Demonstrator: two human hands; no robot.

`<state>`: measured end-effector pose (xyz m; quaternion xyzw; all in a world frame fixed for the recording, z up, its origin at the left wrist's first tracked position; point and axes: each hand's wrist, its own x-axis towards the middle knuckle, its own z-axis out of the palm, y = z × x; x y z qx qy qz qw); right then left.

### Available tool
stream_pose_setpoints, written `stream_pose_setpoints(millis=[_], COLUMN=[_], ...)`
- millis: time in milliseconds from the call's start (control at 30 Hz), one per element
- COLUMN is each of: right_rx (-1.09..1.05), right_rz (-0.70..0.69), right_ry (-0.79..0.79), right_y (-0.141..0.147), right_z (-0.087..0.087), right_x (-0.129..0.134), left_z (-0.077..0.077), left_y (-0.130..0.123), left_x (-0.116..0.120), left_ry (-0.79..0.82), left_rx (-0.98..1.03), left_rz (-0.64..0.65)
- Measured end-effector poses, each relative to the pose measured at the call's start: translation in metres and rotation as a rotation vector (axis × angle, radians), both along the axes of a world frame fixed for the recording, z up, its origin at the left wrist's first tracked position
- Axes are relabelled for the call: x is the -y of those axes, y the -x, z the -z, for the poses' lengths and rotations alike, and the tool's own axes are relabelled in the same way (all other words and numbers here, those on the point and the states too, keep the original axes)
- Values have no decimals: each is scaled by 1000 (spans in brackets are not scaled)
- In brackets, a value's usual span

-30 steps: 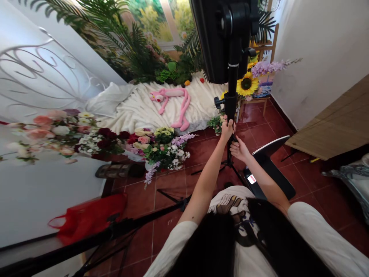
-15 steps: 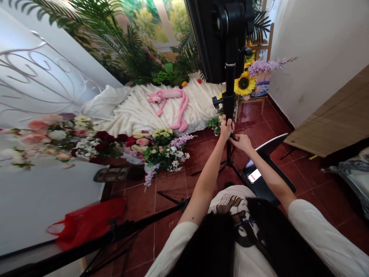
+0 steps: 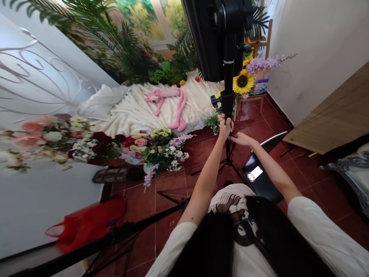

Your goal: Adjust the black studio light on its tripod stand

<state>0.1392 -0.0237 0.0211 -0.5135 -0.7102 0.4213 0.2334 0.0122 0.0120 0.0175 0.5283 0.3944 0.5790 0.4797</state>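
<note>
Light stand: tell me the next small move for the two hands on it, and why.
Probably turn the clamp knob on the light stand with the right hand. The left hand has its grip closed around the pole just below that clamp, steadying it, while the right only touches the pole lower down, and the heavy light panel sits on top.

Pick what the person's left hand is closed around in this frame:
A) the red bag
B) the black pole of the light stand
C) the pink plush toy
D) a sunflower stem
B: the left hand is wrapped around the black pole of the light stand just below its clamp knob, and the right hand touches the same pole a little lower; the pink plush toy lies far off on the white blanket.
</note>
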Motion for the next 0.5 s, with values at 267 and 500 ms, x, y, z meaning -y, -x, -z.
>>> stream_pose_setpoints(millis=[267,500], right_rx=[-440,-512], right_rz=[-178,-111], right_ry=[550,503], right_y=[-3,2], right_z=[12,18], right_x=[9,13], left_z=[5,9], left_y=[1,3], left_x=[-2,6], left_ry=[26,57], left_rx=[-11,30], left_rz=[-34,-49])
